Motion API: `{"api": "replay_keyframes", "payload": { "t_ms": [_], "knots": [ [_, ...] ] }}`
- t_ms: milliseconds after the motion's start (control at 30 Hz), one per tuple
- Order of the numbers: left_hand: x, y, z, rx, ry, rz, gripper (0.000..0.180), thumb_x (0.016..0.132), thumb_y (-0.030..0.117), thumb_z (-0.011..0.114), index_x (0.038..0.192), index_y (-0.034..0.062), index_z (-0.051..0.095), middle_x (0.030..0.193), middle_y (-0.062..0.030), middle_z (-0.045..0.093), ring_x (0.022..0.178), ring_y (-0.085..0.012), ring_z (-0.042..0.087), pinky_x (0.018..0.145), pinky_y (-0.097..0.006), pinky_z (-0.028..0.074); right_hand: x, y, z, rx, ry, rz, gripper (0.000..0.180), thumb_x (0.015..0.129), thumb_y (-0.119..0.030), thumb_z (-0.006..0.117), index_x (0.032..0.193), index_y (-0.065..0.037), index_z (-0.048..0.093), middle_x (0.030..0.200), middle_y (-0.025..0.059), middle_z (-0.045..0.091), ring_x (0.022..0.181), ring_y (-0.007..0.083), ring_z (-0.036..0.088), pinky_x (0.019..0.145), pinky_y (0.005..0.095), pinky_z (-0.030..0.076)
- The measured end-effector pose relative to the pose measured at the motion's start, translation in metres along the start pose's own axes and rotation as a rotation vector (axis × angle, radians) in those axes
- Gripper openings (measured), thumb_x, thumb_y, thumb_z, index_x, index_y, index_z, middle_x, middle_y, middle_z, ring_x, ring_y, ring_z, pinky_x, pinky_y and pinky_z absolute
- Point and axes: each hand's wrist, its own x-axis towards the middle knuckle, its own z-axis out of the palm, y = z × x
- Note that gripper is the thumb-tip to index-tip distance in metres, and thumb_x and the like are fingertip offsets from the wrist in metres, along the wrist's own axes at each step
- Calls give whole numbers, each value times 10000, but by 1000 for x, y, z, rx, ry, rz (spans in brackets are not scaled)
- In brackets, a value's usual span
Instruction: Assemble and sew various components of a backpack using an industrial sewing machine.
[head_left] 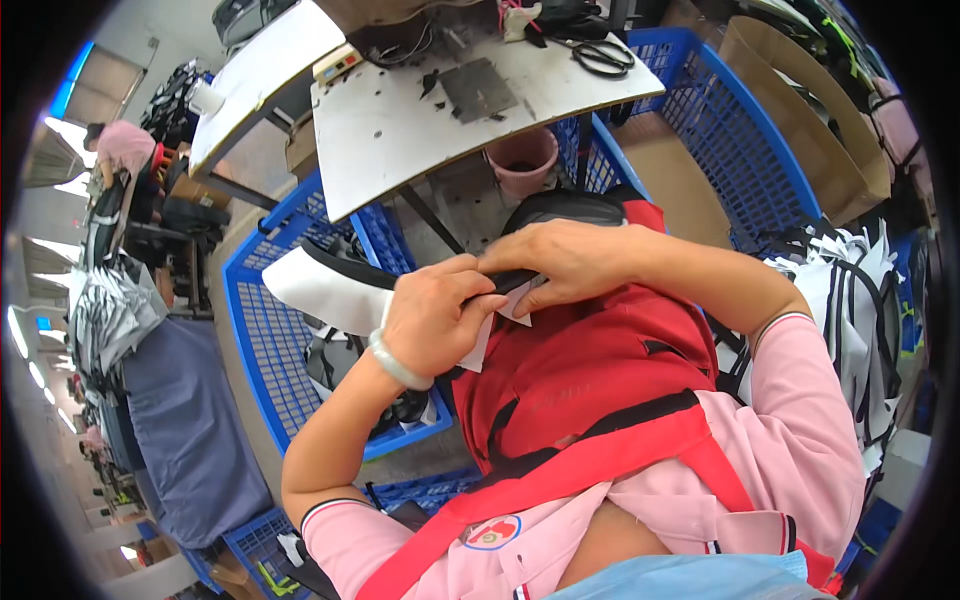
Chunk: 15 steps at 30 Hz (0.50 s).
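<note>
A curved white fabric panel (335,295) with a black strip along its upper edge is held over my lap. My left hand (435,312), with a pale bangle on the wrist, is closed on its middle, thumb pressed against the fingers. Close beside it, my right hand (570,262) bends over the panel's other end, thumb below and fingers above the black strip. Its fingertips are slightly blurred. White corners of the panel show beneath both hands. Under them lies the red apron (590,375) on my lap.
Ahead stands a white worktable (385,140) with black scissors (602,60) and a machine. A blue basket (260,345) of fabric pieces is at left, another blue basket (745,150) at right. A pink bucket (522,165) sits under the table. White strips (845,290) hang at right.
</note>
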Motion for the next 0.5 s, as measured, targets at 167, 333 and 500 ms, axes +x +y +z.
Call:
{"api": "replay_keyframes", "payload": {
  "t_ms": [167, 333, 500],
  "knots": [
    [41, 44, -53, -102, 103, 69, 81, 771, 73, 694, 782, 1, 659, 668, -91, 533, 582, -228, 542, 535, -291, 412, 10, -25, -66, 275, -51, 107, 289, 828, -204, 662, 1032, -1, 637, 834, 132, 633, 774, 227, 580, 728, 344, 457],
    [98, 56, -84, -416, 324, 31, 131, 835, 95, 684, 843, -36, 675, 711, -4, 589, 650, -66, 526, 546, -230, 401, 27, -45, -151, 173, 139, 205, 312, 856, -288, 656, 970, 2, 654, 687, -20, 482, 653, 70, 439, 594, 267, 384],
    [136, -14, -72, -798, 77, -261, 160, 861, 110, 661, 960, -16, 680, 804, 17, 631, 726, -52, 550, 651, -197, 423, 38, 25, -150, 228, 165, 311, 275, 855, -240, 650, 923, 27, 644, 735, -42, 547, 722, 46, 478, 663, 236, 407]
  ]
}}
